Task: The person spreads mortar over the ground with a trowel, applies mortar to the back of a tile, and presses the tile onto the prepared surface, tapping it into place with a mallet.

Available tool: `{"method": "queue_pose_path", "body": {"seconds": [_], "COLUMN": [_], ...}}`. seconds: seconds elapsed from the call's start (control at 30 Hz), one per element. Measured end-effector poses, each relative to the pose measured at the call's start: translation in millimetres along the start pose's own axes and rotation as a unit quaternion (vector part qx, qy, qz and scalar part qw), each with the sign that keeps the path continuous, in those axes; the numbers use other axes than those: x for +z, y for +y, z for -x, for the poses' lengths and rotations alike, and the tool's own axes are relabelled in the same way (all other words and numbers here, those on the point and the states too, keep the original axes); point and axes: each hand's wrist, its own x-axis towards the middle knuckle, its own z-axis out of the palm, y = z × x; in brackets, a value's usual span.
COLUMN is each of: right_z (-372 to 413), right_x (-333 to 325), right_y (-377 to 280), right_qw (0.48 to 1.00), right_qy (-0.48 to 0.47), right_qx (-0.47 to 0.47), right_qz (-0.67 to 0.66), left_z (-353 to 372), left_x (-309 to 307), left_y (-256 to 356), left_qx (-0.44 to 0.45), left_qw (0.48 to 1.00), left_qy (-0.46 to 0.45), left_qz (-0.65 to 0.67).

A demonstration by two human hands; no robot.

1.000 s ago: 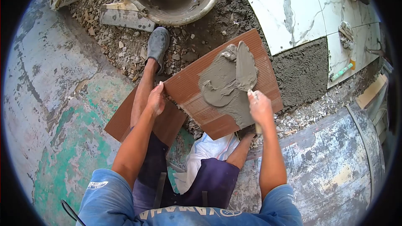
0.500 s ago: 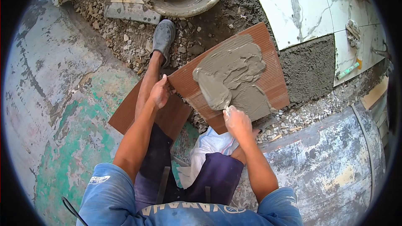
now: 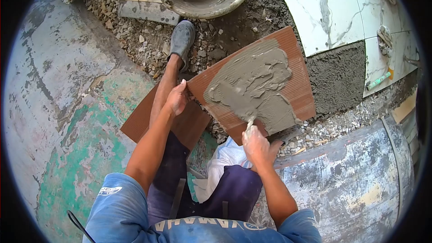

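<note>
White tiles [image 3: 324, 18] with gray lines lie at the top right. A brown tile [image 3: 300, 81] with thin ridges is tipped over the legs, left of the wet gray patch [image 3: 337, 76]. Gray mud [image 3: 270, 69] covers much of its top. A round tub [image 3: 240, 0] sits above it, past the shoe [image 3: 182, 40]. The left hand [image 3: 177, 99] holds the tile's left corner with its thumb; I can't tell how its other fingers sit. The right hand [image 3: 257, 146] has its fingers curled tight on the trowel [image 3: 243, 103], flat in the mud.
</note>
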Motion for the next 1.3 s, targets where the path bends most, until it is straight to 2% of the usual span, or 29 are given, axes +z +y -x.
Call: {"method": "queue_pose_path", "body": {"seconds": [0.1, 0.2, 0.3, 0.53, 0.67, 0.77, 0.87, 0.93, 1.0, 1.03, 1.1, 1.2, 1.3], "right_z": [3, -25, -51, -63, -68, -75, -86, -91, -91, -88, -83, -72, -82], "right_x": [13, 13, -13, -51, -71, -86, -96, -97, -104, -103, -100, -103, -125], "right_y": [-10, -16, -22, 7, 25, 42, 60, 72, 73, 73, 70, 70, 77], "right_qw": [0.995, 0.995, 0.996, 0.999, 0.998, 0.993, 0.988, 0.987, 0.963, 0.963, 0.924, 0.92, 0.916], "right_qy": [-0.09, -0.081, -0.082, -0.03, -0.001, 0.064, 0.043, 0.063, -0.014, -0.011, -0.128, -0.145, -0.109], "right_qx": [-0.042, -0.053, -0.019, 0.028, 0.038, 0.029, 0.042, 0.015, 0.057, 0.06, 0.101, 0.105, 0.108], "right_qz": [0.011, 0.013, 0.008, -0.034, -0.048, -0.094, -0.14, -0.144, -0.262, -0.262, -0.346, -0.349, -0.37], "left_z": [-2, -3, -3, -6, -11, -7, -6, -8, -7, -5, -6, -5, -4], "left_x": [-3, -4, -3, -5, -12, -5, -3, -7, -2, 2, -1, -2, 3], "left_y": [-2, -5, -2, -8, -11, -7, -8, -9, -6, -6, -7, -6, -4], "left_qx": [0.001, -0.001, 0.001, 0.017, 0.023, 0.024, 0.035, 0.033, 0.03, 0.026, 0.027, 0.032, 0.034], "left_qw": [1.0, 1.0, 1.0, 1.0, 0.999, 1.0, 0.999, 0.999, 0.999, 0.999, 0.999, 0.999, 0.999], "left_qy": [0.007, 0.002, 0.008, 0.012, -0.023, 0.01, 0.013, 0.012, 0.022, 0.035, 0.031, 0.025, 0.029], "left_qz": [0.01, 0.012, 0.008, 0.01, -0.009, 0.012, 0.022, 0.016, 0.018, 0.02, 0.016, 0.005, -0.001]}}
